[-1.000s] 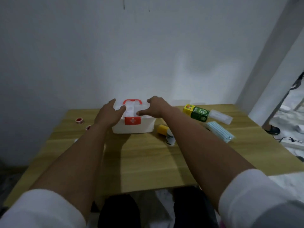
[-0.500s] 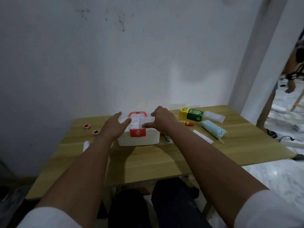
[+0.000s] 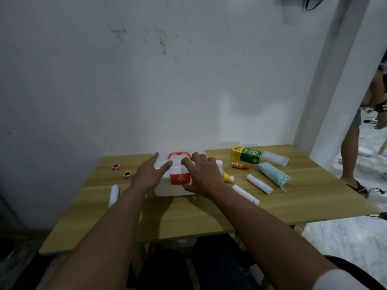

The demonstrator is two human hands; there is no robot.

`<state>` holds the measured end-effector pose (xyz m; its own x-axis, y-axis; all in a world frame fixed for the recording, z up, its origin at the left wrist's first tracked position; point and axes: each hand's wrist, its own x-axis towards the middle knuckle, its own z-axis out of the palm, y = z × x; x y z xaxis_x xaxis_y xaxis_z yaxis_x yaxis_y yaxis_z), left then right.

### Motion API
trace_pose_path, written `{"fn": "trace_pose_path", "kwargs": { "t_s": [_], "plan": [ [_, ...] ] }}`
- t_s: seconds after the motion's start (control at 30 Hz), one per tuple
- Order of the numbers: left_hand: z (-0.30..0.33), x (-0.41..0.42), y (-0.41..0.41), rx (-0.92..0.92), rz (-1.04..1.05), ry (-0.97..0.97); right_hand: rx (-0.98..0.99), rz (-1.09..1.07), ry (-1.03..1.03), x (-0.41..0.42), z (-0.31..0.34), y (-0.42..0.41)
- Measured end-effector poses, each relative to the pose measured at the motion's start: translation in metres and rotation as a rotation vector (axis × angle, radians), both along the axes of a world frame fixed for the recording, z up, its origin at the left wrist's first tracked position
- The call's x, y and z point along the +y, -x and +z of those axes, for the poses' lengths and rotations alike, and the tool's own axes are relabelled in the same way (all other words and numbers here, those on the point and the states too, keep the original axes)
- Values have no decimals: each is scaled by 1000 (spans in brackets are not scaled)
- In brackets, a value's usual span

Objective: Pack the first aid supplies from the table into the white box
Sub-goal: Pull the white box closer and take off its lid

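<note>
A box (image 3: 167, 189) is seen mid-table (image 3: 188, 216) against the wall, a hand laid on either side of its lid. Two tape rolls (image 3: 115, 167) lie left; rolled bandages (image 3: 259, 184), a mask pack (image 3: 272, 177) and a carton (image 3: 247, 156) lie right.

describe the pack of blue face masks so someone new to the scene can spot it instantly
On the wooden table, look right of the white box that both hands rest on. The pack of blue face masks lies diagonally just in front of the green carton. It is the only blue, soft-looking bundle; the nearby rolls are white.
</note>
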<state>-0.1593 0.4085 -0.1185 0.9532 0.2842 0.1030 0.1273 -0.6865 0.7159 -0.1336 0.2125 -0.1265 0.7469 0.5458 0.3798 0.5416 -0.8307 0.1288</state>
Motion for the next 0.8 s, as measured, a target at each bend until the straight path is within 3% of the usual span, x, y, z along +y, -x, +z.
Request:
{"fn": "trace_pose_path", "kwargs": {
  "t_s": [0.27,0.5,0.8],
  "plan": [
    [2,5,19,0,-158,125,-22,87,-162,-11,-2,-1],
    [-13,4,29,-104,-122,196,-24,95,-226,-11,7,-6],
    [-27,10,25,-82,-37,111,237,118,-555,-4,77,-42]
  ]
}}
